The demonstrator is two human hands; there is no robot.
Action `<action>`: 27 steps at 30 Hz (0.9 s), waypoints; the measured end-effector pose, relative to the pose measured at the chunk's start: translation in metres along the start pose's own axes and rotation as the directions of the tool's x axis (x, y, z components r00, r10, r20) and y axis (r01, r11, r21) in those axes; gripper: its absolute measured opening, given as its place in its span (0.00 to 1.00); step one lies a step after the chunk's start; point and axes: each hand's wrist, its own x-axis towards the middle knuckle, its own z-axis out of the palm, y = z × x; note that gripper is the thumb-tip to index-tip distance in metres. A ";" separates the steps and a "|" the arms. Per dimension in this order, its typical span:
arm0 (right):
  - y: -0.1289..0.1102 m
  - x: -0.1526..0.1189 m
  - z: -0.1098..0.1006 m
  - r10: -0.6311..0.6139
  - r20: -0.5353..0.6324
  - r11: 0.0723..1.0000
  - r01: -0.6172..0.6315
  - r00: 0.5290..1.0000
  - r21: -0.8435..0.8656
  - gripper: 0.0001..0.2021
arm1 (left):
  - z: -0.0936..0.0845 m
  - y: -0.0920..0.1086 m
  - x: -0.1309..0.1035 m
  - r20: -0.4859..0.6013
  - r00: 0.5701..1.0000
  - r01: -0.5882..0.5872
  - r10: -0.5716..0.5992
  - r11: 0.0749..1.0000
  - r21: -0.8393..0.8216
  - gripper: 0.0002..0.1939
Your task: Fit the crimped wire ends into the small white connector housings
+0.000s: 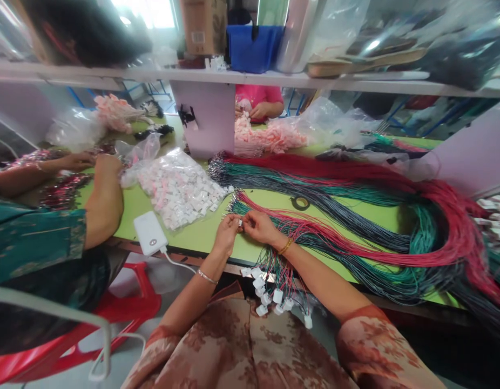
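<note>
My left hand (pixel 228 233) pinches a small white connector housing (pixel 240 222) at the front of the green table. Close against it, my right hand (pixel 258 226) has its fingers closed at the connector; a thin wire between them is too small to make out clearly. Beneath and beyond my hands lies a bundle of red, green and dark wires (pixel 315 235) with metal-tipped ends on the left. Several wires with white connectors (pixel 277 296) on them hang over the table edge below my right wrist. A clear bag of white connectors (pixel 181 186) lies to the left.
A black tape roll (pixel 300 202) and a thicker wire bundle (pixel 355 173) lie behind. A white power bank (pixel 150 233) with a cable sits at the left edge. A co-worker's arm (pixel 106 194) is at left; a shelf (pixel 153 73) crosses above, holding a blue bin (pixel 254 49).
</note>
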 end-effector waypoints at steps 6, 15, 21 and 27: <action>-0.002 -0.003 -0.003 -0.002 0.049 0.999 0.004 0.999 -0.046 0.06 | 0.001 -0.003 0.000 -0.033 0.999 -0.002 0.002 1.000 -0.016 0.15; 0.000 0.002 -0.009 0.038 0.111 0.999 -0.041 0.993 0.022 0.07 | 0.003 0.001 -0.001 -0.045 0.999 0.023 -0.025 0.999 -0.034 0.17; 0.001 0.003 -0.008 0.035 0.112 0.998 -0.040 0.993 0.040 0.07 | 0.002 0.003 -0.002 -0.039 0.998 0.037 -0.039 0.997 -0.065 0.16; -0.006 -0.001 -0.001 0.035 0.052 0.994 -0.029 0.998 -0.108 0.07 | 0.004 0.001 -0.003 -0.051 0.999 0.005 -0.008 0.998 -0.057 0.16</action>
